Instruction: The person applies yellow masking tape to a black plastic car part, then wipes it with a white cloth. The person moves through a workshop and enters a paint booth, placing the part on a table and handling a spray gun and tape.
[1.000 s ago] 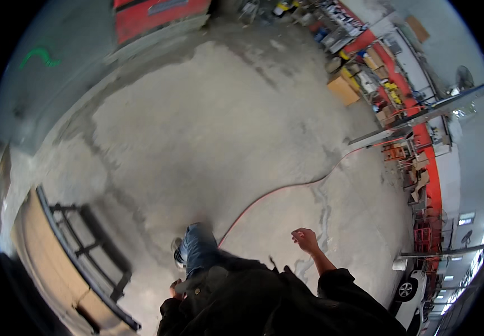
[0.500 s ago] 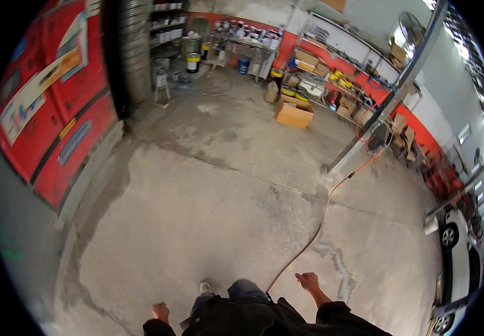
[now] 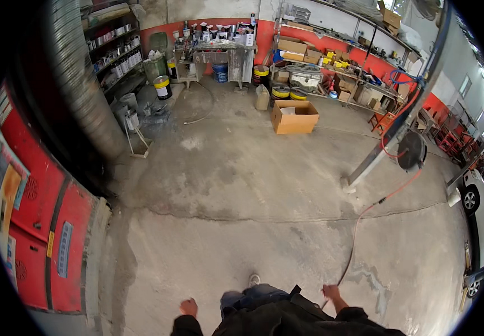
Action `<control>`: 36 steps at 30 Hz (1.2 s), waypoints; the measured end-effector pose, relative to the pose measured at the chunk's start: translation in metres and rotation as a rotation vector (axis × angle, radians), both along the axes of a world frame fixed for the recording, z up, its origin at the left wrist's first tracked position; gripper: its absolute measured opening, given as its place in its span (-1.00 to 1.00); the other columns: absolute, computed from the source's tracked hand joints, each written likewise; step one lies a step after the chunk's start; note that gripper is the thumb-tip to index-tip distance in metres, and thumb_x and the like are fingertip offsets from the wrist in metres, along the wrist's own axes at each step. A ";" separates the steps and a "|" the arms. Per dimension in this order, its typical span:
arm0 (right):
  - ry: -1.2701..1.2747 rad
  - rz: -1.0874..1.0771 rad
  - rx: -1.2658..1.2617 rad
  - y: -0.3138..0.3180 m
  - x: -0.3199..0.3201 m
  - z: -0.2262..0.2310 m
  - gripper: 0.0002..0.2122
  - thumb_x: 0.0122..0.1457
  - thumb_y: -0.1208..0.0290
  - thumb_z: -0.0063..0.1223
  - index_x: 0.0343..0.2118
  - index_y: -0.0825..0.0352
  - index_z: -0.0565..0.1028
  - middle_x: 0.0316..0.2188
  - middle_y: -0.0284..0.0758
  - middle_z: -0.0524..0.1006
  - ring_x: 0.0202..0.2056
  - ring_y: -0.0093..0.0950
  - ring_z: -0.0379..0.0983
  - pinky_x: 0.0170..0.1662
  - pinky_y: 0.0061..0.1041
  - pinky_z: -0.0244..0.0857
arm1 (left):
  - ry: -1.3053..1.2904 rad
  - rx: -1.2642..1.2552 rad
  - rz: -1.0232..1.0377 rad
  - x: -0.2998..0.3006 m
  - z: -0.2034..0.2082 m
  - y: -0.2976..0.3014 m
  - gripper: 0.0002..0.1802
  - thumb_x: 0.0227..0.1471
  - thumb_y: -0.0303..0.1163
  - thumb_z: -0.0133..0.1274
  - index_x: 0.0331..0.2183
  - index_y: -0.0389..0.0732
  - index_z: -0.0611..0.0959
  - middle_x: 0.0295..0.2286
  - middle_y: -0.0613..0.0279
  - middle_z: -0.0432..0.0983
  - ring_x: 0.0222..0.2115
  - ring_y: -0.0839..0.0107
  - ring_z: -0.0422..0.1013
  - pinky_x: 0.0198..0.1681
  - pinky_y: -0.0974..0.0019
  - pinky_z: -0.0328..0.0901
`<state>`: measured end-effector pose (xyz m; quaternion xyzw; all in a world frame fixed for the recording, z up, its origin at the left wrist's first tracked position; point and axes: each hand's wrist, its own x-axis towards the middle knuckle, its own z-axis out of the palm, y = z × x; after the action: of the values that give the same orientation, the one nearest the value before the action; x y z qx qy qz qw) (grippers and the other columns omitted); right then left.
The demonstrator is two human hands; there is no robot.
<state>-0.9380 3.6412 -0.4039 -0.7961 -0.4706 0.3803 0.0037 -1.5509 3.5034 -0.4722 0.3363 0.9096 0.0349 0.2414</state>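
I am on my feet on a concrete floor [image 3: 242,246], both arms down by my sides. My left hand [image 3: 189,307] hangs loosely curled beside my left hip, and nothing shows in it. On the other side my right hand [image 3: 331,292] is curled into a loose fist, also with no object visible. Close to it in the picture runs a thin red hose [image 3: 355,238], which lies along the floor; I see no grip on it. One shoe [image 3: 254,279] pokes out ahead of my dark jacket.
Red panelled cabinet [image 3: 40,224] and silver ribbed duct [image 3: 82,73] stand left. Ahead are a cluttered workbench [image 3: 225,55], a yellow-topped bucket [image 3: 162,88] and an open cardboard box [image 3: 295,119]. To the right are a post [image 3: 379,143], a hose reel [image 3: 412,151] and a white car [image 3: 480,213].
My view has turned left and moved forward, so the workbench and cardboard box look nearer. Both hands have swung slightly and remain curled.
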 end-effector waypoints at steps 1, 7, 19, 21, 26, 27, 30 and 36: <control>0.045 -0.027 0.076 0.041 -0.009 0.013 -0.63 0.10 0.15 -0.08 -0.65 0.32 0.57 -0.73 -0.32 0.51 -0.65 -0.50 0.47 -0.51 -0.46 0.33 | -0.049 -0.034 0.019 0.018 -0.004 0.016 -0.56 -0.04 -0.12 -0.07 -0.55 -0.31 0.66 -0.47 -0.14 0.54 -0.39 -0.06 0.48 -0.26 -0.03 0.33; 0.204 0.124 0.214 0.374 -0.153 0.088 -0.69 0.15 0.20 -0.05 -0.48 0.37 0.59 -0.68 -0.35 0.53 -0.64 -0.58 0.44 -0.53 -0.57 0.32 | -0.141 -0.236 -0.144 -0.022 -0.067 0.084 -0.79 -0.06 -0.26 -0.03 -0.53 -0.08 0.67 -0.58 0.17 0.56 -0.51 0.19 0.51 -0.44 0.07 0.33; 0.318 -0.029 0.009 0.622 -0.312 0.027 -0.72 0.14 0.24 -0.03 -0.44 0.38 0.57 -0.63 -0.32 0.55 -0.66 -0.55 0.45 -0.57 -0.54 0.35 | -0.467 0.491 0.338 -0.323 0.063 0.666 -0.88 -0.15 -0.48 0.11 -0.57 -0.32 0.67 -0.71 0.25 0.50 -0.67 0.48 0.42 -0.59 0.38 0.29; 0.331 -0.144 -0.129 0.661 -0.315 -0.004 -0.72 0.15 0.24 -0.02 -0.44 0.39 0.57 -0.62 -0.33 0.55 -0.65 -0.55 0.46 -0.56 -0.56 0.35 | -0.529 0.610 0.305 -0.364 0.074 0.769 -0.87 -0.10 -0.48 0.09 -0.52 -0.35 0.65 -0.68 0.25 0.50 -0.66 0.48 0.41 -0.58 0.39 0.29; 0.129 0.149 -0.168 0.810 -0.294 -0.074 -0.74 0.10 0.22 0.00 -0.50 0.32 0.56 -0.64 -0.33 0.55 -0.67 -0.52 0.46 -0.57 -0.50 0.34 | -0.622 0.711 0.399 -0.368 0.099 0.965 -0.82 -0.02 -0.59 -0.04 -0.32 -0.39 0.60 -0.54 0.17 0.53 -0.61 0.45 0.41 -0.53 0.38 0.32; -0.062 0.577 -0.027 0.864 -0.266 -0.098 -0.75 0.09 0.22 -0.01 -0.54 0.28 0.55 -0.65 -0.30 0.55 -0.67 -0.49 0.47 -0.60 -0.45 0.33 | -0.658 0.702 0.401 -0.372 0.058 0.986 -0.78 -0.02 -0.62 -0.07 -0.28 -0.39 0.58 -0.52 0.15 0.53 -0.60 0.44 0.41 -0.51 0.37 0.33; 0.067 0.163 -0.070 1.018 -0.339 -0.112 -0.77 0.06 0.24 -0.03 -0.63 0.21 0.50 -0.63 -0.26 0.56 -0.63 -0.41 0.50 -0.56 -0.41 0.33 | -0.715 0.622 0.549 -0.377 0.009 1.003 -0.83 -0.03 -0.62 -0.06 -0.34 -0.37 0.58 -0.55 0.15 0.51 -0.60 0.41 0.41 -0.53 0.34 0.33; 0.562 0.062 0.300 1.310 -0.498 0.049 -0.77 0.15 0.32 0.01 -0.45 0.41 0.56 -0.61 -0.35 0.54 -0.62 -0.62 0.41 -0.56 -0.61 0.26 | -0.709 0.154 0.313 -0.367 -0.044 1.046 -0.91 -0.10 -0.48 0.01 -0.48 -0.23 0.61 -0.62 0.21 0.48 -0.58 0.32 0.43 -0.52 0.28 0.33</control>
<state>-1.4360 4.9513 -0.3547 -0.6358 -0.5263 0.5114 0.2393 -1.9178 4.5491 -0.5159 0.1778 0.8048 0.2532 0.5066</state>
